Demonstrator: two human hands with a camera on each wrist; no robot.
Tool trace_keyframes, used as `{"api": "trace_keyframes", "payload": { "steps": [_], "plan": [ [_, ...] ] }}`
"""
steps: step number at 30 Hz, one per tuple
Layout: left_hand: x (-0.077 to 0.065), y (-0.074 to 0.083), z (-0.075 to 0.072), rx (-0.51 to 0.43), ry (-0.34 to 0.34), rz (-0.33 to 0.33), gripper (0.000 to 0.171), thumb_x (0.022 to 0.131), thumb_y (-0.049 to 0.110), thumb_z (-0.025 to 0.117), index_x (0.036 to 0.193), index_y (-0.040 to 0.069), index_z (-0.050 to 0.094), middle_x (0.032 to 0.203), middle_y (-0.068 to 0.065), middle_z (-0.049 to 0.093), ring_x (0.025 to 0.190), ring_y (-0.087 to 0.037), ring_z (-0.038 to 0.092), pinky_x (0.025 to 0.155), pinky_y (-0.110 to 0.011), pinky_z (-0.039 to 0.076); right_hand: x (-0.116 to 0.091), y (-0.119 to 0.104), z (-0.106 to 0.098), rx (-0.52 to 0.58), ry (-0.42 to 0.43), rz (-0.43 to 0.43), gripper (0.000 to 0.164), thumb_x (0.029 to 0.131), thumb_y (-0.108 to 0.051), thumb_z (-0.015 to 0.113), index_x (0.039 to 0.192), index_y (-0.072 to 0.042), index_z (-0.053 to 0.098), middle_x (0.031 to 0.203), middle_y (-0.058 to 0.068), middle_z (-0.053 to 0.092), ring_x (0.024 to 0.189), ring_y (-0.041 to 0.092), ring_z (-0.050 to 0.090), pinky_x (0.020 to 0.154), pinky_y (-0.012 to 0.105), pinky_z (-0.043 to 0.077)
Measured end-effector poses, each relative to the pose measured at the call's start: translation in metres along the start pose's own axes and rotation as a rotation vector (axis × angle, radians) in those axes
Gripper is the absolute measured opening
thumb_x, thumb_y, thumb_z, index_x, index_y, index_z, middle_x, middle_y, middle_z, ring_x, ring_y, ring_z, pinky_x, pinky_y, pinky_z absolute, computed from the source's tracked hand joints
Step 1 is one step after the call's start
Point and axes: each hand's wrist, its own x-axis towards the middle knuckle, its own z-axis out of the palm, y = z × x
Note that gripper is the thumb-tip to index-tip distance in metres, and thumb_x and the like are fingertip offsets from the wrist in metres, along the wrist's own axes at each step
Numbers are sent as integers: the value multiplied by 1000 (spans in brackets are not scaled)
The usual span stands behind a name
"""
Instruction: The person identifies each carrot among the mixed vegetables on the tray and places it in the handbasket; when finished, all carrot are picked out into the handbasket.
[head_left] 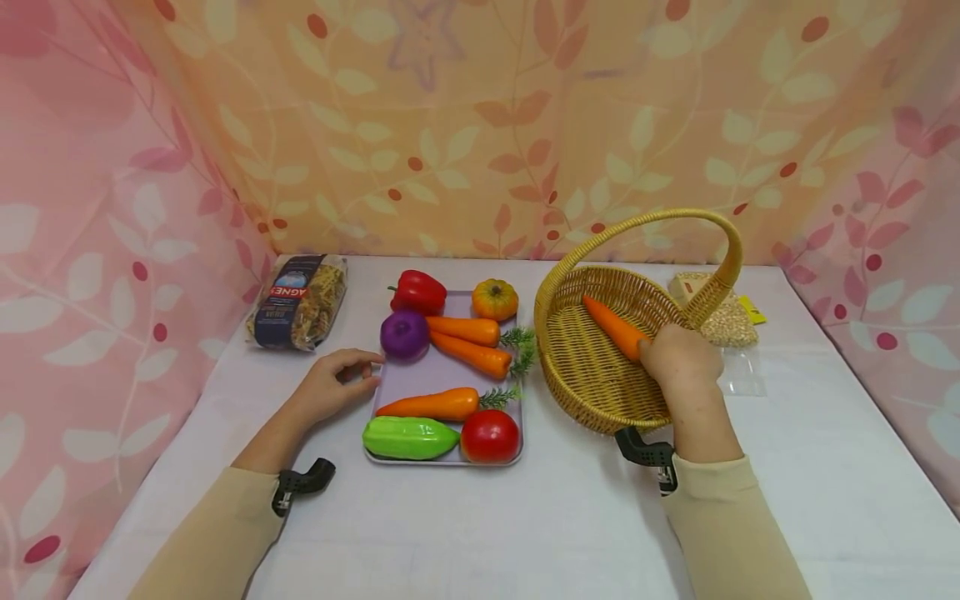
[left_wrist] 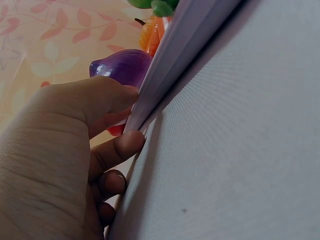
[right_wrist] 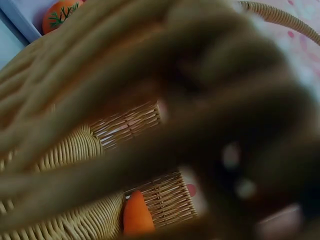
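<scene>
In the head view my right hand (head_left: 682, 357) grips a carrot (head_left: 611, 327) by its thick end, inside the wicker basket (head_left: 551, 367); its leafy top is hidden. The right wrist view shows the carrot's orange tip (right_wrist: 137, 215) past blurred wicker. My left hand (head_left: 337, 385) rests its thumb and index fingertip against the left edge of the lilac tray (head_left: 442, 382), as the left wrist view also shows. On the tray lie several carrots (head_left: 438, 405), a purple onion (head_left: 405, 336), a red pepper (head_left: 418, 293), a small pumpkin (head_left: 495, 300), a green vegetable (head_left: 408, 438) and a tomato (head_left: 490, 437).
A bag of pasta (head_left: 296, 304) lies at the back left of the white table (head_left: 480, 533). Behind the basket, on the right, is a clear bag of grain (head_left: 731, 323). The basket's handle (head_left: 645, 218) arches high over it. Floral cloth (head_left: 465, 125) encloses the back and sides.
</scene>
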Motion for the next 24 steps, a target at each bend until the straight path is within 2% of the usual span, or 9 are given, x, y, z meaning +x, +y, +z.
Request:
{"api": "trace_keyframes", "payload": {
  "steps": [6,16,20,24],
  "plan": [
    [0,3,-2,9,1,-13,30,93,22,79,122,16,74,93,0,62,91,-23,52,79,-31,43,2,-3,2,-25,3,-9,60,100,-52,55,109,7,65,85,25,61,74,37,59,58,48,47],
    [-2,2,-1,-3,7,-7,29,93,20,79,121,16,75,93,1,63,90,-22,52,78,-29,43,-3,-4,4,-25,-31,54,65,103,-49,48,114,13,63,92,33,63,76,38,61,59,49,49],
    [-1,-1,0,-10,15,17,28,93,18,79,120,15,75,92,1,63,88,-21,53,77,-27,43,-6,-3,2,-8,-24,78,64,102,-49,50,113,13,63,92,32,62,76,38,60,60,51,48],
    [0,-2,1,-9,8,10,28,93,19,78,121,16,75,92,2,63,89,-21,53,78,-27,43,-7,-2,-2,1,-24,79,64,100,-51,53,111,11,63,90,31,62,77,38,60,62,53,49]
  ]
}}
